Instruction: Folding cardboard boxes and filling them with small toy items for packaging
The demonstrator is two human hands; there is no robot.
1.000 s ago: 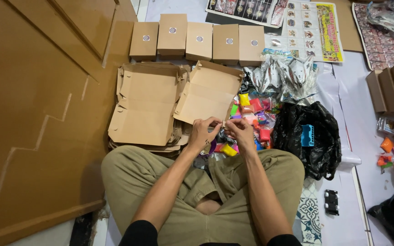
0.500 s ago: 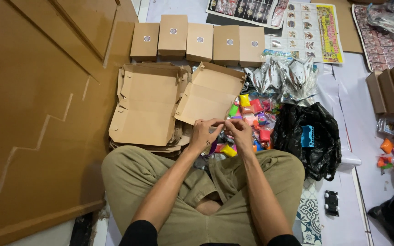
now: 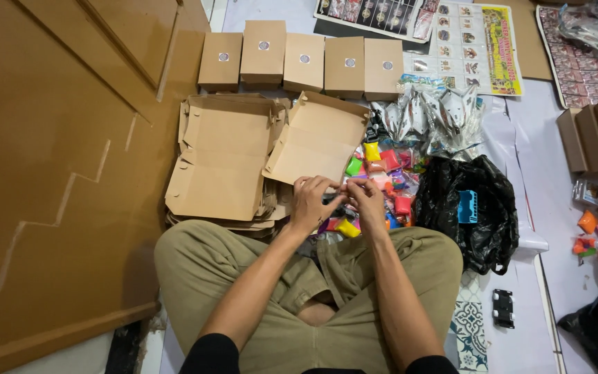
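Five closed small brown cardboard boxes point(image 3: 304, 58) stand in a row at the far side, apparently finished; a stack of flat unfolded brown cardboard blanks point(image 3: 224, 158) and a heap of small bright-coloured packets point(image 3: 380, 179) look yet to be packed. Left hand point(image 3: 311, 203) and right hand point(image 3: 367, 200) meet fingertip to fingertip over the heap, pinching something small between them; too tiny to identify, held just above the packets.

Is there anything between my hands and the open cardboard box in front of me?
Nothing visible. The left hand and right hand meet over the pile of small colourful packets, right beside the open brown cardboard box, with no object between.
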